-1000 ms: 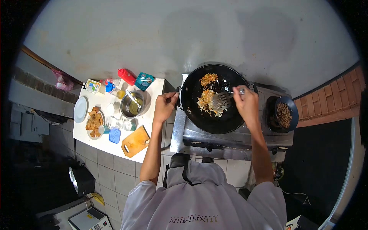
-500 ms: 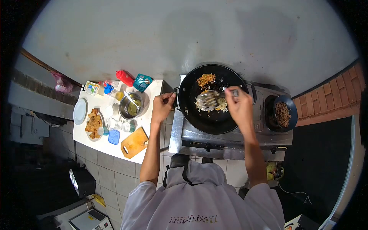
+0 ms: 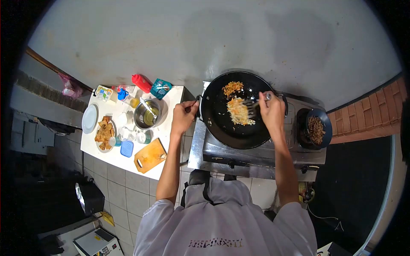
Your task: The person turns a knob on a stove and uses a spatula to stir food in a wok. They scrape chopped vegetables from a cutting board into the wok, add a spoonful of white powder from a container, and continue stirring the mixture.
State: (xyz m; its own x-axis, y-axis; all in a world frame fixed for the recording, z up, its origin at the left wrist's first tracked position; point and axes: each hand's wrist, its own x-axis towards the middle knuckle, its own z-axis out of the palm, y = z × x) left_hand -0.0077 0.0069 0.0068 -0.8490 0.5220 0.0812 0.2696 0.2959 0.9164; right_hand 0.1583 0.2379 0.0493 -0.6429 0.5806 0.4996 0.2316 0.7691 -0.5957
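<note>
A large black wok (image 3: 222, 132) sits on the steel stove (image 3: 256, 160). My left hand (image 3: 184, 117) is closed on the wok's left handle (image 3: 199, 107). Over the wok's right side, my right hand (image 3: 272, 112) grips a slotted metal spatula (image 3: 252, 109), whose head touches a heap of pale egg-like food (image 3: 240, 112) in the middle of the wok. Behind that heap lies a smaller pile of browned bits (image 3: 232, 88), apart from it.
On the right burner is a small dark pan (image 3: 325, 128) of brown strips. The white table (image 3: 96, 147) at left holds a metal pot (image 3: 139, 121), a cutting board (image 3: 149, 157), a plate of fried pieces (image 3: 103, 134), a red bottle (image 3: 142, 82) and jars.
The spatula has moved right and turned, leaving the pale food more exposed and gathered together. My right hand has shifted slightly right. My left hand stays at the handle.
</note>
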